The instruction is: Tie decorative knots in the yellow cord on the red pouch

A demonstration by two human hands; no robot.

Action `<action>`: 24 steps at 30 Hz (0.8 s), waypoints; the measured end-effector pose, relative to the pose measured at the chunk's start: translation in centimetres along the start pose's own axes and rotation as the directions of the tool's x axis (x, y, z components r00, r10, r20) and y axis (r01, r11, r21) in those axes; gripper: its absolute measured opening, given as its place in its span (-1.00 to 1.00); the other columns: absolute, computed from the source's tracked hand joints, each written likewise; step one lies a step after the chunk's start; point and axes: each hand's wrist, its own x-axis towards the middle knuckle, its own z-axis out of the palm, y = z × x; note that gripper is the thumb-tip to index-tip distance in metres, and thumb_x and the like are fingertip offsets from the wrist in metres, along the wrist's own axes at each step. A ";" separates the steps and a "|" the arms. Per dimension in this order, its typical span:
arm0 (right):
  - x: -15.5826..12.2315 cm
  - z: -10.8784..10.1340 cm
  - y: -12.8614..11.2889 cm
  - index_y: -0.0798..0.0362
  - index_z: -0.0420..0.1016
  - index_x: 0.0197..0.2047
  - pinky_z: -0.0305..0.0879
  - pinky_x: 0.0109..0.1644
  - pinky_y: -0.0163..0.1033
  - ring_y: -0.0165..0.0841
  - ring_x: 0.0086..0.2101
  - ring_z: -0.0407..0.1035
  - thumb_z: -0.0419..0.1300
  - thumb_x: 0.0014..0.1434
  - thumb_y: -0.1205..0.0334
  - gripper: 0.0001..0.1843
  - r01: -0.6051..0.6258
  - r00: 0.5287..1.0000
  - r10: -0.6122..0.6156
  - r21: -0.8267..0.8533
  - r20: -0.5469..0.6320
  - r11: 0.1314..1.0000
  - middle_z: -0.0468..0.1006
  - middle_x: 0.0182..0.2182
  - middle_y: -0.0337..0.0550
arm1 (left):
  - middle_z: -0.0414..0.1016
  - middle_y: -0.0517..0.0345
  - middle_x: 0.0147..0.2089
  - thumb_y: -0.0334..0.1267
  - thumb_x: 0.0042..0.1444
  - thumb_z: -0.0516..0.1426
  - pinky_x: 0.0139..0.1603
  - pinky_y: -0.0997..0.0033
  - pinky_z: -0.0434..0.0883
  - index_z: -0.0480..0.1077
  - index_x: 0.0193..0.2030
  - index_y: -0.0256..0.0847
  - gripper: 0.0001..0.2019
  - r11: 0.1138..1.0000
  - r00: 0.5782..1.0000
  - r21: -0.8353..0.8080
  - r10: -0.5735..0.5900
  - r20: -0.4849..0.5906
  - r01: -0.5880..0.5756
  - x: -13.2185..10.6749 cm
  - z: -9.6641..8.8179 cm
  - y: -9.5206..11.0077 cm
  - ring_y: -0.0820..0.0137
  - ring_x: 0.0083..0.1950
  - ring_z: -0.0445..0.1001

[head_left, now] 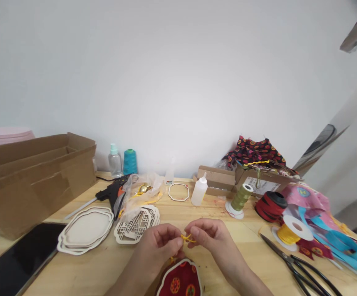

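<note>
Between my two hands runs a thin yellow cord (187,237), looped where the fingertips meet. My left hand (163,242) pinches it from the left, and my right hand (211,238) pinches the other side, thumb against fingers. Just below them lies a scalloped wooden frame backed with dark red patterned fabric (181,281), cut off by the bottom edge. A bit of yellow cord shows at its top, beside my left hand; whether it joins the cord in my fingers is hidden. Left of my left hand are fretwork wooden pieces (137,225).
Plain wooden panels (86,230), a phone (21,257), a glue gun (113,195) and a cardboard box (39,176) occupy the left. A glue bottle (199,191) stands behind my hands. To the right are black scissors (289,261), a yellow cord spool (289,231) and blue ribbon (345,246).
</note>
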 end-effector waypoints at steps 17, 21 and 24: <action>0.0 -0.3 0.1 0.07 0.49 -0.47 0.23 -0.42 -0.39 -0.44 -0.50 0.30 0.15 0.01 0.32 -0.91 0.312 0.938 -0.346 -0.504 0.028 0.806 0.44 -0.55 -0.23 | 0.37 0.28 -0.62 -0.24 -0.24 0.23 -0.49 0.55 0.28 0.38 -0.55 -0.30 -0.83 0.999 0.999 -0.029 0.038 -0.006 -0.039 0.1 -0.3 -0.3 0.53 -0.56 0.33; 0.0 -0.2 0.0 0.07 0.46 -0.46 0.24 -0.40 -0.36 -0.42 -0.48 0.31 0.14 0.01 0.31 -0.91 0.343 0.925 -0.379 -0.487 0.028 0.803 0.44 -0.53 -0.22 | 0.37 0.27 -0.61 -0.24 -0.24 0.23 -0.48 0.55 0.28 0.36 -0.54 -0.30 -0.82 0.999 1.000 -0.039 0.006 -0.015 -0.007 0.0 -0.2 -0.3 0.52 -0.54 0.35; -0.1 -0.3 -0.2 0.06 0.44 -0.38 0.25 -0.32 -0.31 -0.39 -0.42 0.32 0.16 -0.02 0.35 -0.93 0.429 0.867 -0.497 -0.545 0.026 0.720 0.45 -0.46 -0.20 | 0.35 0.29 -0.61 -0.23 -0.18 0.20 -0.49 0.57 0.27 0.37 -0.52 -0.29 -0.84 0.998 0.998 0.029 0.050 -0.032 -0.050 0.2 -0.4 -0.6 0.53 -0.55 0.33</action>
